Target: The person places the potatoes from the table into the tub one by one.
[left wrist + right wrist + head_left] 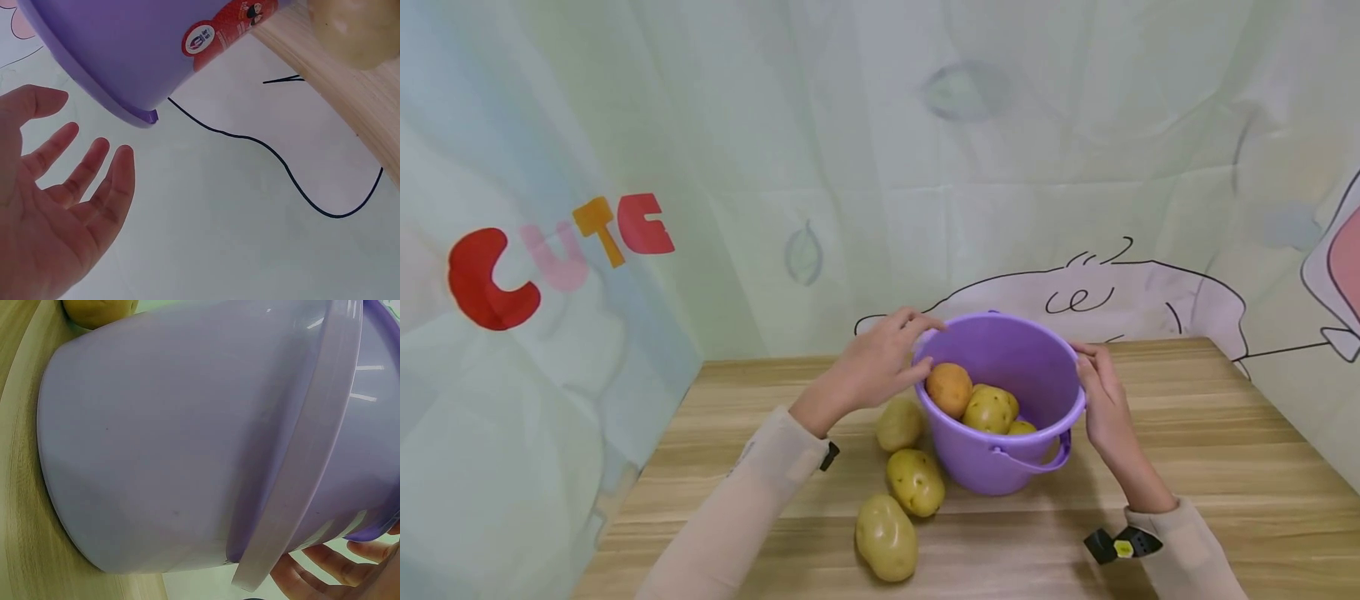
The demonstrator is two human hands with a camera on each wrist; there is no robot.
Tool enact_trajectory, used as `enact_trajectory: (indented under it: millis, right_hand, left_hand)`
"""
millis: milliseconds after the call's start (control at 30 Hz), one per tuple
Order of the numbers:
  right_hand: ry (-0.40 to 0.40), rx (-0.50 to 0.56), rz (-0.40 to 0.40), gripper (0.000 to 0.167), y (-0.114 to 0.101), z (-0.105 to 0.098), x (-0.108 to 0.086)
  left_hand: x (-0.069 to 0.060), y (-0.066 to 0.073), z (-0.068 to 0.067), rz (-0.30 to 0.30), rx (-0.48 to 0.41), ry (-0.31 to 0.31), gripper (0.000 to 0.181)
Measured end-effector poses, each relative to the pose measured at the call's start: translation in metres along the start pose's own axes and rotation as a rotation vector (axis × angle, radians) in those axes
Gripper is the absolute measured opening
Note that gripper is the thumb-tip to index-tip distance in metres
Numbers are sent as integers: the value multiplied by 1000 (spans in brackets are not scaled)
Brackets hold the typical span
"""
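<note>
A purple bucket (992, 462) stands on the table, holding an orange round fruit (949, 390) and several yellow potatoes (989, 409). My left hand (883, 354) is at the bucket's left rim, fingers spread and loosely bent; the left wrist view shows a gap between this hand (69, 200) and the rim. On the other side, my right hand (1105, 400) has its fingertips at the right rim. In the right wrist view, fingers (331, 565) show behind the bucket's handle (312, 444), partly hidden by it. Neither hand lifts anything.
Outside the bucket, to its left, three potatoes lie in a row: a far one (898, 425), a middle one (916, 482) and a near one (887, 538). The wood-grain table (737, 483) ends at a printed curtain (820, 167) behind and along both sides.
</note>
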State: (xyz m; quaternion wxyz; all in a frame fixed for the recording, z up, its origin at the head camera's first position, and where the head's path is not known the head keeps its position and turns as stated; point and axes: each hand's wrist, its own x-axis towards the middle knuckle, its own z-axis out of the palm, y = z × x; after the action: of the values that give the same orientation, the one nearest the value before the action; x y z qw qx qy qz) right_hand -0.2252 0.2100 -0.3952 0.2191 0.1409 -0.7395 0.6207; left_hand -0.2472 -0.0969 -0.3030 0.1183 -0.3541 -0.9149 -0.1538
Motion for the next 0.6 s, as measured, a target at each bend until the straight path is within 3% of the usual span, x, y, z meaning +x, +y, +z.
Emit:
enact_trajectory:
  millis: [333,600]
  right_hand:
    - [3,0,-2,37,0,0,0]
    - [0,-3,2,37,-1,-1,1]
  left_hand:
    - [-8,-10,-4,-37,-83,17,47]
    - [-12,-19,-5,-59,-83,27,44]
